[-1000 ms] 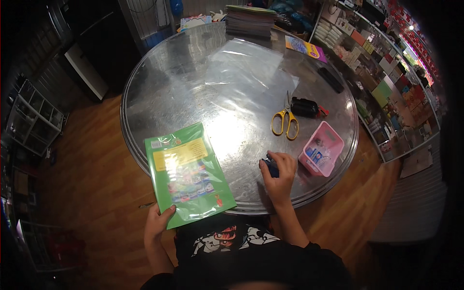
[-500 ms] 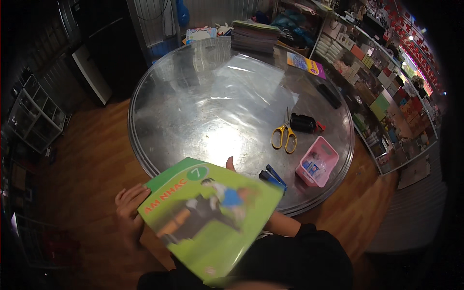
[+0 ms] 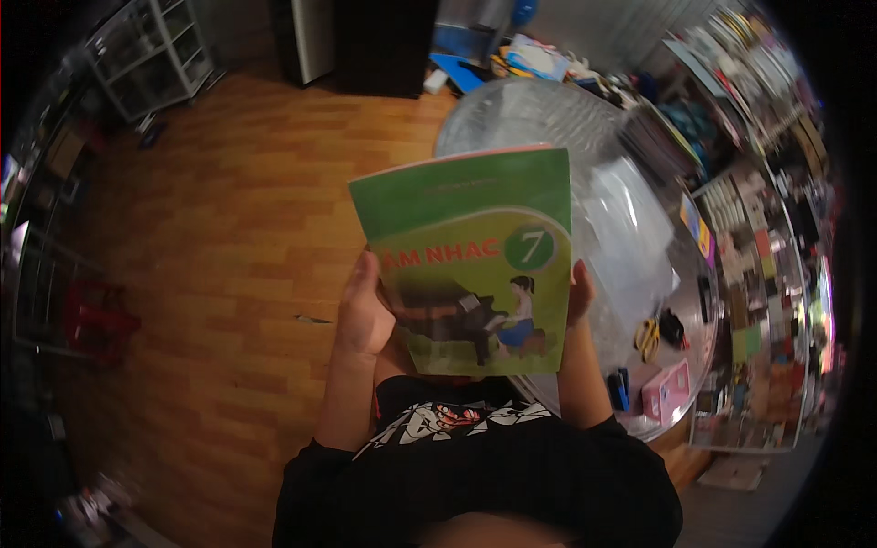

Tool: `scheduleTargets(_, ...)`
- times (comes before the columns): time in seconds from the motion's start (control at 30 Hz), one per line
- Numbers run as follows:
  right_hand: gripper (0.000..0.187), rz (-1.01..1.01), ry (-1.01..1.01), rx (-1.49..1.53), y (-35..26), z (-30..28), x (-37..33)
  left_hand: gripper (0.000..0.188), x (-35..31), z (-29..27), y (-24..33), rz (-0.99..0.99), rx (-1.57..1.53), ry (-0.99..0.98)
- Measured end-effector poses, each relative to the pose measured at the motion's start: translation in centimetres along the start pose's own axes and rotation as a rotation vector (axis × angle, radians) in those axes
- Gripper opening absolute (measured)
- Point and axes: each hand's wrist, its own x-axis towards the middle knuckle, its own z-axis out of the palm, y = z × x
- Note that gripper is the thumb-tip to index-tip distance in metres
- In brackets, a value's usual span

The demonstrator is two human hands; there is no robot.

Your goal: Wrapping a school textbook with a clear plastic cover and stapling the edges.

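A green textbook (image 3: 475, 265), its cover showing a pianist at a black grand piano, is held upright in front of me between both hands. My left hand (image 3: 364, 315) grips its left edge, thumb at the front and fingers hidden behind. On the opposite edge, my right hand (image 3: 579, 292) closes round the book, mostly covered by it. Clear plastic sheets (image 3: 626, 237) lie on the round metal table (image 3: 530, 105) to the right, beyond the book.
Yellow-handled scissors (image 3: 647, 340), a black object (image 3: 672, 327), a blue stapler (image 3: 619, 389) and a pink basket (image 3: 667, 391) sit on the table's near right. A stack of books (image 3: 662, 142) stands at its far side. Crowded shelves (image 3: 758, 301) line the right; wooden floor (image 3: 228, 228) spreads left.
The textbook has been raised and turned from a tilted pose to nearly upright. My right hand now shows at its right edge. My view has swung left, so the table appears further right.
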Motion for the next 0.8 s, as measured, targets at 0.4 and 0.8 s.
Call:
scheduleTargets(0.4,0.056,0.315,0.406,-0.654,2.6,-0.5,8.0,0.033,-1.8,2.5,7.5,0.183,0.342,0.438)
scheduleTargets(0.8,0.054,0.403,0.147,-0.351,3.1,1.9,10.1,0.037,-5.1,7.3,6.6,0.28,0.419,0.387)
